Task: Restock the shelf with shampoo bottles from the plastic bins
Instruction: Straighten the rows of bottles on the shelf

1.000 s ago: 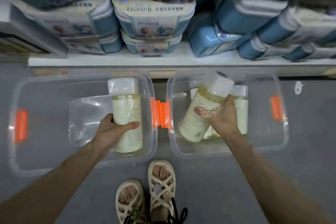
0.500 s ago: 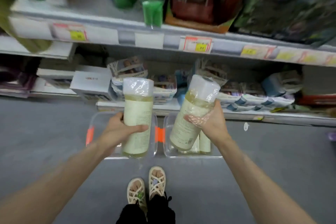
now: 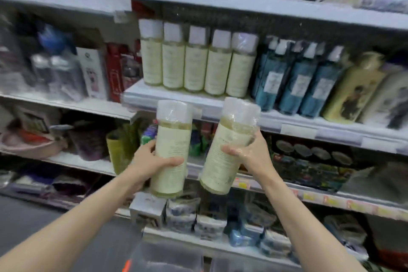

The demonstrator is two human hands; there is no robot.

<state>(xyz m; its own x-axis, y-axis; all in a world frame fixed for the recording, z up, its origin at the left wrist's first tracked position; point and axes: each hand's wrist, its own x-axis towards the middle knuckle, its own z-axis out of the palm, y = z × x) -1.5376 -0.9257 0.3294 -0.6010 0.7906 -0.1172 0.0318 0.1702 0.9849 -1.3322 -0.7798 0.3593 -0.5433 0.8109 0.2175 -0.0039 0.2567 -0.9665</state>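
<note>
My left hand point(image 3: 152, 162) grips a pale yellow shampoo bottle point(image 3: 172, 139) with a white cap wrapped in clear film, held upright. My right hand point(image 3: 251, 157) grips a second matching shampoo bottle point(image 3: 229, 139), tilted with its cap leaning right. Both bottles hang in the air just below the front edge of the shelf point(image 3: 198, 101), where a row of several identical shampoo bottles point(image 3: 196, 59) stands. The rims of the clear plastic bins point(image 3: 167, 258) with an orange latch show at the bottom edge.
Teal pump bottles point(image 3: 298, 79) and a cream bottle point(image 3: 353, 88) stand right of the shampoo row. Red boxes point(image 3: 114, 70) and blurred packs sit to its left. More stocked shelves lie above and below, and grey floor point(image 3: 26, 223) shows at lower left.
Both hands lifted their bottles out of the bins on the floor up to shelf height. The view swung up from the bins to the shampoo shelf.
</note>
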